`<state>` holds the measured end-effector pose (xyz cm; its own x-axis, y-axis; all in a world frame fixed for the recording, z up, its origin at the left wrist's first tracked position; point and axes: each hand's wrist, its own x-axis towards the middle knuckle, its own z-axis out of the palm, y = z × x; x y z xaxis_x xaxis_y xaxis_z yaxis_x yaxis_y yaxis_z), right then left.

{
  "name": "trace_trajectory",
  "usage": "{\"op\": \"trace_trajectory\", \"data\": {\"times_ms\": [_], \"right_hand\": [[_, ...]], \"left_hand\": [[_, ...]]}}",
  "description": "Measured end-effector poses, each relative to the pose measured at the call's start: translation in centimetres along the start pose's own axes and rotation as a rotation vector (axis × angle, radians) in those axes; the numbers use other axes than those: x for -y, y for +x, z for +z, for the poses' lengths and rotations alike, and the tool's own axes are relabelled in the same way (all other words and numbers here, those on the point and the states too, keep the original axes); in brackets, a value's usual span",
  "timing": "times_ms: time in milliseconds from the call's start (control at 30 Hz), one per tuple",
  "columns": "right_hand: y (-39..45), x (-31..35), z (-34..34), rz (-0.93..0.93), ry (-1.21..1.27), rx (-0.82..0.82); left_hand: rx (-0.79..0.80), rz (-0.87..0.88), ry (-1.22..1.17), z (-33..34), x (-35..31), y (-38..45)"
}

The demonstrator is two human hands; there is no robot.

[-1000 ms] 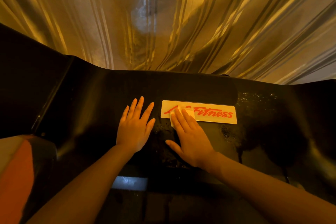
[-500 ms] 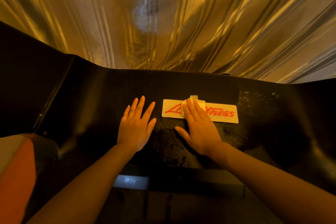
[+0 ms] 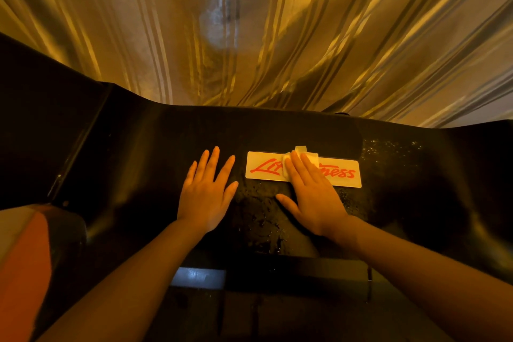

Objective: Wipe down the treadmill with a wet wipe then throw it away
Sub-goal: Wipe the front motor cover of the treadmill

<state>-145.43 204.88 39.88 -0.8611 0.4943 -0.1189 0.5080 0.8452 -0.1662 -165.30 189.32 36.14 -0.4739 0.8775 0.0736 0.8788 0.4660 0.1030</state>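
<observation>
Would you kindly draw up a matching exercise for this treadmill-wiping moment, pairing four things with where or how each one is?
Things:
1. left hand
2. right hand
3. wet wipe
4. logo sticker

States:
A. white with red lettering, partly covered
B. pinned under fingertips on the sticker
C. flat on the bare black treadmill cover, fingers spread
D. pressing the wipe with straight fingers

Pairs: 1-C, 2-D, 3-B, 4-A
</observation>
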Motion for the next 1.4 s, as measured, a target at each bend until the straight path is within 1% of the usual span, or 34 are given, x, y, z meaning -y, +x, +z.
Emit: {"op": "trace_trajectory", "data": {"times_ms": [167,300,467,533,833,1033,1200,1400], "right_hand": [[-2.0,-0.2,0.3,-0.025,-0.01,-0.007],[-2.4,0.0,0.5,-0.004,-0.023,-0.017],[0.4,-1.7,-0.1,0.116,0.057,-0.044],[1.1,-2.2,-0.4,0.136,0.078,-0.037],[-2.5,-0.5,1.2,0.147,0.014,-0.061],[-2.0,-1.5,1.3,0.146,0.004,-0.105],[-1.0,-3.0,0.0,0.167,0.016,-0.102],[-3.4,-2.3,1.0,0.197,0.017,-0.109]], "left_hand": [[0.024,-0.014,-0.025,-0.3,-0.2,0.0],[0.012,0.024,-0.002,-0.2,0.2,-0.1],[-0.016,0.037,0.004,0.0,0.3,-0.2],[-0.012,0.043,0.007,0.0,0.3,-0.2],[-0.019,0.041,0.004,-0.1,0.2,-0.3],[-0.013,0.041,0.013,-0.1,0.3,-0.3],[-0.02,0.04,0.002,-0.1,0.3,-0.4],[-0.015,0.036,0.02,-0.1,0.3,-0.3]]}}
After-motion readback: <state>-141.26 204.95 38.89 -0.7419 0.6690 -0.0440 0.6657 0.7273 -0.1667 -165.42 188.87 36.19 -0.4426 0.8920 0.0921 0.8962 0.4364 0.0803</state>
